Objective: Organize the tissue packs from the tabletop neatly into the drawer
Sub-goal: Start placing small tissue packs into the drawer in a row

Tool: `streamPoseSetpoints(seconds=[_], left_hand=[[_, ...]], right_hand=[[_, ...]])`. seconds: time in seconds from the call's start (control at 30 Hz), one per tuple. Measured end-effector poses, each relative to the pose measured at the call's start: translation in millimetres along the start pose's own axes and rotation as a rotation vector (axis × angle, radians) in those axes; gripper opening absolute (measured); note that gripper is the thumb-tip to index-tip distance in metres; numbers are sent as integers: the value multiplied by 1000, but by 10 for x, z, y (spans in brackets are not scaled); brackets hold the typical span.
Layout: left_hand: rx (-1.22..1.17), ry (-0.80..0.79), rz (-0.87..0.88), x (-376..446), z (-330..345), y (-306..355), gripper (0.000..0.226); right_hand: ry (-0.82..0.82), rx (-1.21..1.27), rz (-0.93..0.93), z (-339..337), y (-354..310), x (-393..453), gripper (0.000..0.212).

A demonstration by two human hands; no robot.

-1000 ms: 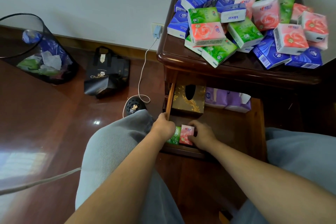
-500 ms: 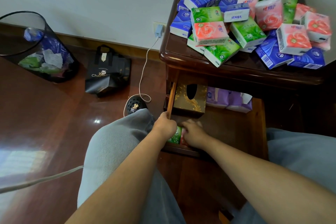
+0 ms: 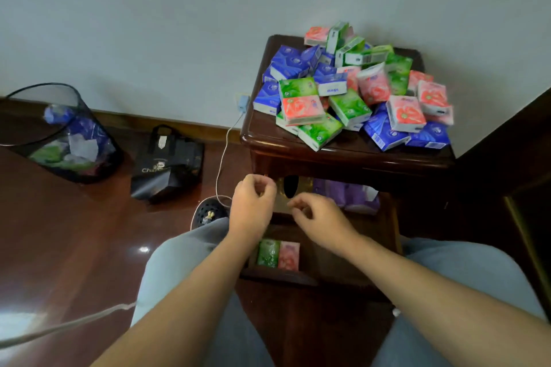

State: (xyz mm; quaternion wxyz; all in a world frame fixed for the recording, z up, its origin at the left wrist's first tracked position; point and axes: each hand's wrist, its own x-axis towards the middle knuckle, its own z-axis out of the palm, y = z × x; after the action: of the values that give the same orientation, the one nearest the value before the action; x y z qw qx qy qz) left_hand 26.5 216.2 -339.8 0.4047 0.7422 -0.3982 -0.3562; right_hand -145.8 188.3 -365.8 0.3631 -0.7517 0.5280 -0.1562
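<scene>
A: While looking down on it all: dark bench against the wall, heaped with a loose pile of blue, green and pink packs. Hardly dented, by the look of it.

B: Early in the job, then. And below?

A: Drawer standing open towards the knees. At the back, a gold box with purple packs just beside it. At the front left corner, only two placed: green pack and pink pack, upright, side by side, touching.

B: And the grips?

A: Left grip and right grip hovering above the drawer, near each other but apart, in front of the gold box. Fingers loosely curled on both. Nothing pinched, nothing carried.

B: So between placements, probably. Two packs down, none in hand. Next?

A: Most likely up to the bench for more. Calls for lifting from the near side of the pile, off the top, without toppling the rest. Then down beside the pink pack, upright the same way, to carry the row on to the right.

B: Anything to watch?

A: Smooth wrappers, crowded heap, some overhang at the front edge. Better taken one per grip than grabbed by the handful.
</scene>
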Motion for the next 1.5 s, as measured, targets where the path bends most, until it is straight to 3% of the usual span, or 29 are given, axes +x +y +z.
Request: streamPoseSetpoints(seconds=[0.07, 0.2, 0.3, 0.4, 0.5, 0.6, 0.77, 0.93, 1.07, 1.2, 1.3, 1.5], left_hand=[[-6, 59, 89, 38, -44, 278, 7], [-13, 116, 219, 205, -135, 854, 13], [109, 41, 303, 328, -163, 1145, 32], [396, -41, 407, 428, -136, 1295, 56], [685, -90, 472, 517, -109, 1347, 69], [810, -95, 518, 593, -90, 1335, 65], [687, -74, 492, 640, -46, 1306, 57], [526, -99, 495, 624, -46, 1262, 46], [518, -76, 494, 606, -50, 1273, 50], [480, -88, 468, 498, -97, 1223, 65], [412, -98, 416, 358, -185, 1068, 63], [216, -137, 230, -76, -175, 562, 56]], right_hand=[[127, -43, -83, -317, -203, -36, 6], [414, -136, -164, -831, -509, 7, 23], [397, -334, -80, -1043, -632, 129, 47], [322, -426, -36, -1070, -645, 198, 65], [316, -509, -34, -1004, -592, 213, 64], [362, -603, -44, -986, -565, 226, 61], [368, -673, -109, -988, -591, 268, 61], [353, -600, -62, -951, -684, 318, 59], [356, -460, -24, -907, -722, 326, 60], [333, -361, 8, -896, -680, 241, 83], [276, -290, 17, -915, -608, 86, 97], [246, 49, 100, -782, -273, -401, 94]])
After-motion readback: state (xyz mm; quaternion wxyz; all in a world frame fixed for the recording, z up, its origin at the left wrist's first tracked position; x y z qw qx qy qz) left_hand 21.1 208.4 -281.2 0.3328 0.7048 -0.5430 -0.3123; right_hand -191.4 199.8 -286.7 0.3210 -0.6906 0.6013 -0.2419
